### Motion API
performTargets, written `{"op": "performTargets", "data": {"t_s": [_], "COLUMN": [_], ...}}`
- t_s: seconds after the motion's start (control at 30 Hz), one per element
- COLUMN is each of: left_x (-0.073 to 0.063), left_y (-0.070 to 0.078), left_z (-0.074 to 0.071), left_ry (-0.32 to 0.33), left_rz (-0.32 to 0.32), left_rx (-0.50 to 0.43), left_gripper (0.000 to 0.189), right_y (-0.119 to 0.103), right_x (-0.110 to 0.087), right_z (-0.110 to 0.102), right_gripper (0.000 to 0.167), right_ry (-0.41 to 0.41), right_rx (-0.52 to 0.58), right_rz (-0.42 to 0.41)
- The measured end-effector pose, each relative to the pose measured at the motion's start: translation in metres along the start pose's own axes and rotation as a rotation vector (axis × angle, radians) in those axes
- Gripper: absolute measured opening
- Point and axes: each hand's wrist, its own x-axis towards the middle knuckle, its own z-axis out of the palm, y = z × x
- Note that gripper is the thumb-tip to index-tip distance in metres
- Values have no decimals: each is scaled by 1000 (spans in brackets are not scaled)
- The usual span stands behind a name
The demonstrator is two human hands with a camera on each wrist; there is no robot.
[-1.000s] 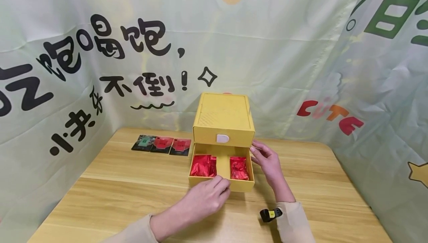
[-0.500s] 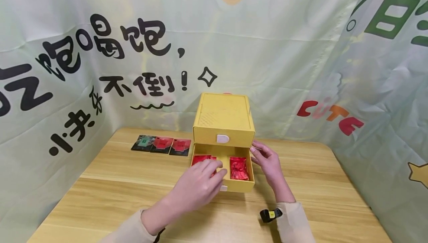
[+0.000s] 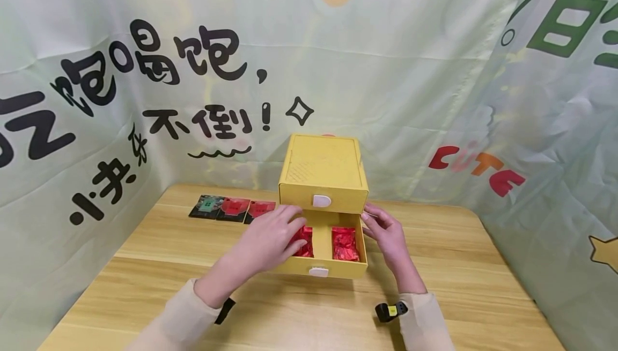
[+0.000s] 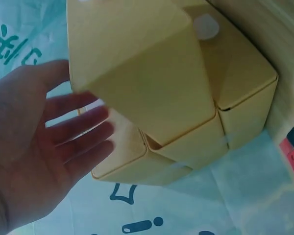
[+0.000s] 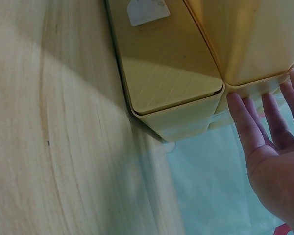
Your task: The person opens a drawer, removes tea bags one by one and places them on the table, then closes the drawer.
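Observation:
A yellow drawer box (image 3: 322,160) stands at the back of the table. Below its top drawer, with a white tab (image 3: 322,200), a lower drawer (image 3: 344,269) is pulled out. Red foil packets (image 3: 305,243) lie in that drawer's left side, and another red packet (image 3: 345,243) on the right. My left hand (image 3: 265,238) is over the drawer's left rim, thumb and fingers spread apart, partly covering the left packets. Against the box's right side rest the fingertips of my right hand (image 5: 272,142), fingers fairly straight.
Three dark cards with green and red prints (image 3: 234,209) lie in a row left of the box. A printed cloth (image 3: 386,82) hangs close behind the wooden table (image 3: 434,254). Under the pulled-out drawer sits another closed drawer (image 5: 171,58).
My left hand has left the front of the pulled-out drawer, moving up and left over the packets, and its fingers have spread. The right hand has stayed at the box's side.

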Motion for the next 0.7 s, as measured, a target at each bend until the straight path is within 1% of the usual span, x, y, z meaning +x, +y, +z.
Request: {"op": "performTargets", "data": {"t_s": [0.17,0.3,0.43,0.5,0.6,0.7], "left_x": [4,8,12,15,19,22], "left_y": [-5,-5,-4,-3,-2,-3], "left_z": [0,2,1,0,0,-1], "left_ry": [-171,-267,-330,-357,-395,-413], "left_rz": [-62,-114,-154,-171,-183,-184], "left_rx": [-45,-57,-72,-94,-124,-148], "left_gripper": [44,51,55,54,51,48], "right_y": [-1,-1,0,0,0,0], "right_x": [0,0,0,0,0,1], "right_z": [0,0,0,0,-1,-1], "right_gripper": [43,42,41,41,42,42], "right_ry": [-10,-7,-4,-8,-13,-14], "right_rx": [6,7,7,7,3,0], "right_rz": [-2,-4,-8,-9,-8,-6]}}
